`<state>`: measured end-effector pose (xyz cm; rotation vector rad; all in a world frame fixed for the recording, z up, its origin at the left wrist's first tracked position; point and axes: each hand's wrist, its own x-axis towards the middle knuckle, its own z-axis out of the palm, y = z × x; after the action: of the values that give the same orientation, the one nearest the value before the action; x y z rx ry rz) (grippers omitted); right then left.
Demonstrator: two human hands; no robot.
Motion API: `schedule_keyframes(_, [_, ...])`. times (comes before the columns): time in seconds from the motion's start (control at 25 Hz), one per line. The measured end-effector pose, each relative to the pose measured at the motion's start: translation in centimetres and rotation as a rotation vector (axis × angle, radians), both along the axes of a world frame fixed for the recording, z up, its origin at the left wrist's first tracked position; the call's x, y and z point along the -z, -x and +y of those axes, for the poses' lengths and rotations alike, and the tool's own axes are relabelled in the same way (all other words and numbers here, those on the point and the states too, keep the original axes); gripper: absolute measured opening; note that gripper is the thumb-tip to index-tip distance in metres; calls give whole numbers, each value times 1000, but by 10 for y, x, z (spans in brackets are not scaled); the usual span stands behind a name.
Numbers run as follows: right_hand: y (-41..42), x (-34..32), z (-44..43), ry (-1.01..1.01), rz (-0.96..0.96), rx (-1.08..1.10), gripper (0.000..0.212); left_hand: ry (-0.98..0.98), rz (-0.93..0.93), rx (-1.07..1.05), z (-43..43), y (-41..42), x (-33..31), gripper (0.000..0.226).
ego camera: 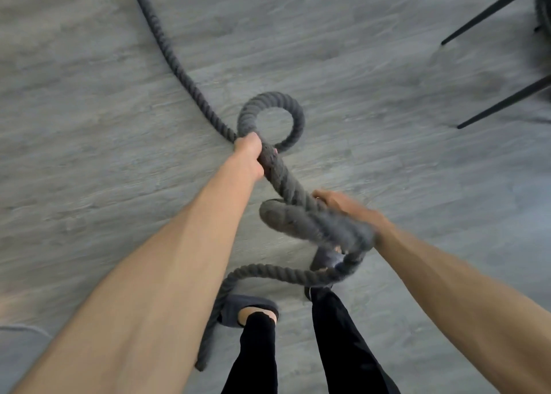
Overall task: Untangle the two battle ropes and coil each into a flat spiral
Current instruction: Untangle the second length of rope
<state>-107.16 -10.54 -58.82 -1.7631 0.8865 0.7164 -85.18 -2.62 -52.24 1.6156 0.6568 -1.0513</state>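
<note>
Bare floor (89, 131) is lying open along the left edge and across the far middle. The rope (269, 97) is trailing toward the far-left corner, cutting across that room. Two black chair legs (489, 10) are slanting in at the far-right corner. By the near edge, slippered feet (247, 305) are standing, rope curving beside them.

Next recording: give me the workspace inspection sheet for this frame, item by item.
Surface: grey wood-look floor.
Job's things: one dark battle rope, partly lifted, with a small loop; no flat spiral yet; a second rope cannot be made out.
Clutter: nothing seen.
Hands: left hand grips the rope just below the loop; right hand, blurred, holds a folded bunch of it.
Cables: nothing seen.
Surroundings: black chair legs at top right; the person's slippers beside the trailing rope.
</note>
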Motion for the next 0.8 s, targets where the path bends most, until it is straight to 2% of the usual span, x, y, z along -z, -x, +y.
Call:
schedule_keyframes(0.08, [26, -7, 10, 26, 120, 52, 32, -39, -3, -89, -10, -8, -9, 36])
schedule_keyframes(0.12, [28, -7, 16, 85, 106, 32, 34, -34, 13, -137, -14, -12, -12, 35])
schedule_keyframes(0.2, [20, -1, 29, 97, -71, 115, 37, -45, 18, -188, -18, -12, -18, 34])
schedule_keyframes(0.32, [-8, -2, 46, -59, -283, 255, 42, -111, -84, -205, -16, -9, -11, 45])
schedule_keyframes(0.4, [-30, -10, 52, -161, -272, 259, 35, -95, -72, -295, -8, -14, 5, 48])
schedule_keyframes(0.44, [-39, -20, 52, -185, -246, 225, 38, -103, -65, -368, -4, -20, 21, 48])
schedule_keyframes(0.52, [-53, -23, 49, -362, -248, 293, 54, -170, -76, -484, 3, -33, 58, 48])
schedule_keyframes(0.6, [-57, -23, 46, -576, -286, 502, 53, -188, -117, -549, 13, -32, 43, 46])
schedule_keyframes(0.68, [-63, -27, 42, -645, -336, 813, 41, -150, -171, -604, 23, -28, 21, 43])
schedule_keyframes(0.76, [-67, -21, 31, -536, -299, 1238, 35, -112, -201, -611, 40, -33, 22, 39])
schedule_keyframes(0.8, [-63, -9, 18, -409, -240, 1373, 33, -106, -212, -590, 50, -36, 23, 36])
